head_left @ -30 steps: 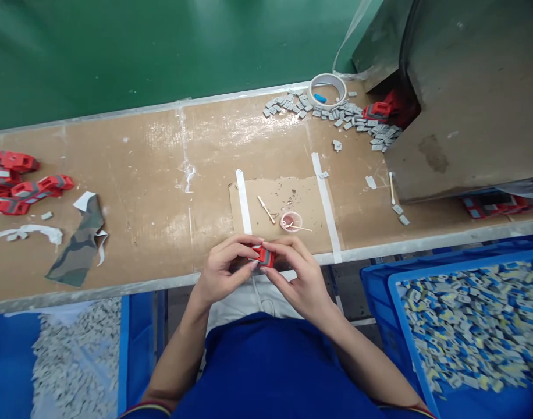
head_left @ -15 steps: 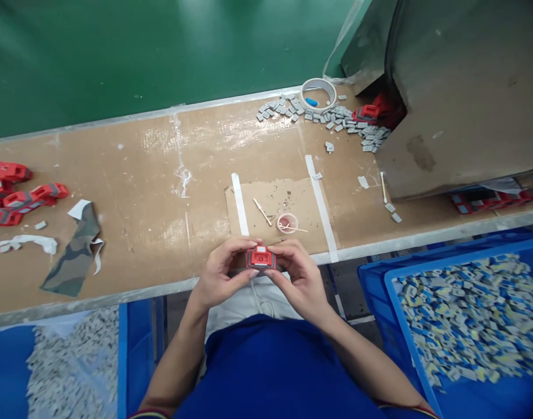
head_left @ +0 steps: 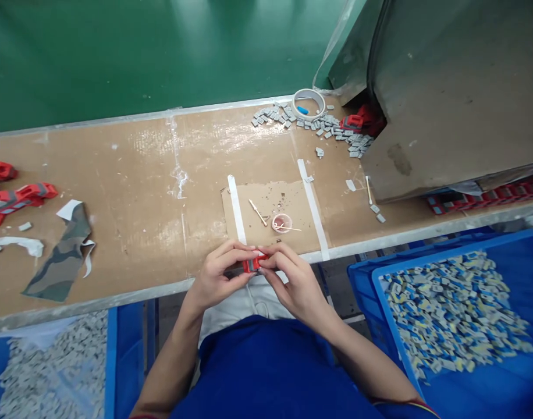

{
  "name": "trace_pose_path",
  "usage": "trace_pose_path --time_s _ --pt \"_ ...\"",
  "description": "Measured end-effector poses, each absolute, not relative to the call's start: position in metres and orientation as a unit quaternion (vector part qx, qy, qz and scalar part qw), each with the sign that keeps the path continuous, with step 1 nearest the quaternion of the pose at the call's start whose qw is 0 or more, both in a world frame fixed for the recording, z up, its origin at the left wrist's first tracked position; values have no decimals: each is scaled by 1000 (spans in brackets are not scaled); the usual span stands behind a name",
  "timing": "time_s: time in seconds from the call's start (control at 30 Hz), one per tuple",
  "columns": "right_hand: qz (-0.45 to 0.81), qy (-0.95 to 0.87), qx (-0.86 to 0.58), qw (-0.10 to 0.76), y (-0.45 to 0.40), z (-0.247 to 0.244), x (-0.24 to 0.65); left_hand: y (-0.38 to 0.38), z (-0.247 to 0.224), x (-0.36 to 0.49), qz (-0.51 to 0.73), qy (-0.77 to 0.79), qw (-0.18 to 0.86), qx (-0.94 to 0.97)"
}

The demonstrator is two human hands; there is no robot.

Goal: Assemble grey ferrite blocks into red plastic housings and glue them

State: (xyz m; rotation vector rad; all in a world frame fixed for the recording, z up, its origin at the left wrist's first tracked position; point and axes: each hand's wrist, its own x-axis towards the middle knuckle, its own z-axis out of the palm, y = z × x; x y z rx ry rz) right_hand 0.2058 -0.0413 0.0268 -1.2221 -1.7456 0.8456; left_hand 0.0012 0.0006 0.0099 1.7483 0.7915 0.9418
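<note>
A small red and grey plastic piece (head_left: 251, 266) is held between my two hands at the front edge of the bench. My left hand (head_left: 220, 272) grips its left side between thumb and fingers. On the other side, my right hand (head_left: 290, 273) pinches it, and the fingers cover much of its right part. Just beyond the hands, a small round cup (head_left: 277, 224) with thin sticks across it stands on a taped-down cardboard sheet (head_left: 263, 192). Left of the cup lies a cotton swab (head_left: 258, 212).
Small grey pieces (head_left: 319, 131) and a tape roll (head_left: 309, 116) lie at the back right, beside a large box (head_left: 445, 105). More red pieces (head_left: 24, 196) and a camouflage cloth (head_left: 63, 256) lie left. Blue crates (head_left: 112, 355) of small parts flank me below the bench.
The red and grey piece has been turned between my hands, so its recessed face no longer points up at me. My right fingers have closed further over it. The view has shifted slightly.
</note>
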Motion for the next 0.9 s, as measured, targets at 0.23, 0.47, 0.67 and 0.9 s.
trace_pose_path --time_s 0.23,0.47,0.67,0.9 --pt "336 -658 -525 421 -44 23 192 4 8 -2 376 332 467 728" --pt "277 -717 -528 362 -43 28 201 5 2 -6 355 353 480 721" --pt "296 -718 -535 333 -36 20 196 13 -2 -10 359 368 513 687" --pt "353 -638 -556 399 -59 41 250 5 -14 -25 328 494 533 604"
